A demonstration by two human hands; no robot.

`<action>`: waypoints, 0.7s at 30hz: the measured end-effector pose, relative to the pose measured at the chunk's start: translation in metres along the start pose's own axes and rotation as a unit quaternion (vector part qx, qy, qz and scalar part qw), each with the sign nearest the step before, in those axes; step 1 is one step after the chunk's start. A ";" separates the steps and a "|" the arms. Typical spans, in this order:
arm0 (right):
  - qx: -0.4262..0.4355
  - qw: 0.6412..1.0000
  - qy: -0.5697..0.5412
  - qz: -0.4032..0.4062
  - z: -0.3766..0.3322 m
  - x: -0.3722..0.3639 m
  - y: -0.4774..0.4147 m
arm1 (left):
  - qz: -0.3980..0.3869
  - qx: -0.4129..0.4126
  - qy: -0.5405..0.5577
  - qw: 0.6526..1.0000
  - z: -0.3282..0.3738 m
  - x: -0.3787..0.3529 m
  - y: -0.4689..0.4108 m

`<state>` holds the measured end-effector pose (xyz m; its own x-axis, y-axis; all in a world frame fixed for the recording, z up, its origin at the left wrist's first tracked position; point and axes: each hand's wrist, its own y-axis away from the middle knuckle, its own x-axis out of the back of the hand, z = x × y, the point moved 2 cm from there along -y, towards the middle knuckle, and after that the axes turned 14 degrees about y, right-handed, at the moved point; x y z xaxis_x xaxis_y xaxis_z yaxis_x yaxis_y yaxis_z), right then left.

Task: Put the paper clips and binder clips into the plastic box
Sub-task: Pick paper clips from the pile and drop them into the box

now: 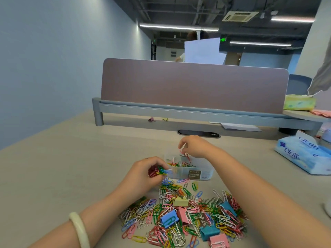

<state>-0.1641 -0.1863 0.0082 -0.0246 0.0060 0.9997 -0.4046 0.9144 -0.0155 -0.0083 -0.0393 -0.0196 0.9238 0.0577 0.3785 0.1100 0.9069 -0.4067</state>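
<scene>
A heap of coloured paper clips (180,217) lies on the desk in front of me, mixed with several binder clips, such as a blue one (169,219) and a pale yellow one (180,201). Just beyond the heap stands the clear plastic box (202,173) with some clips inside. My left hand (145,173) is closed on a bunch of paper clips at the box's near left corner. Above the box hovers my right hand (192,146), fingers pinched, with red paper clips hanging or falling beneath it.
A purple binder clip (151,119) and a yellow one (165,119) lie far back under the desk divider (193,85). A blue tissue pack (304,153) sits at the right. A cable slot (198,134) is behind the box. Another person stands beyond the divider.
</scene>
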 end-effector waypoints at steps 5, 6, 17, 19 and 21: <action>0.005 0.996 -0.077 0.041 0.009 0.009 0.017 | 0.022 -0.003 0.014 1.000 0.008 -0.003 -0.038; -0.005 0.993 -0.101 0.059 0.011 0.011 0.022 | 0.029 -0.003 0.013 0.999 0.008 -0.005 -0.049; 0.025 0.984 -0.160 0.075 0.012 0.007 0.083 | -0.030 0.064 -0.215 0.974 -0.027 -0.033 -0.123; 0.041 0.986 -0.146 0.075 0.010 0.005 0.091 | -0.086 0.069 -0.258 0.960 -0.024 -0.035 -0.127; 0.054 0.986 -0.128 0.087 0.011 0.004 0.097 | -0.128 0.063 -0.277 0.950 -0.017 -0.036 -0.128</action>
<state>-0.2131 -0.1020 0.0106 -0.3271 0.0441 0.9440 -0.4690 0.8596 -0.2027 -0.0495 -0.1646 0.0047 0.5334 0.0075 0.8458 0.2281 0.9616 -0.1524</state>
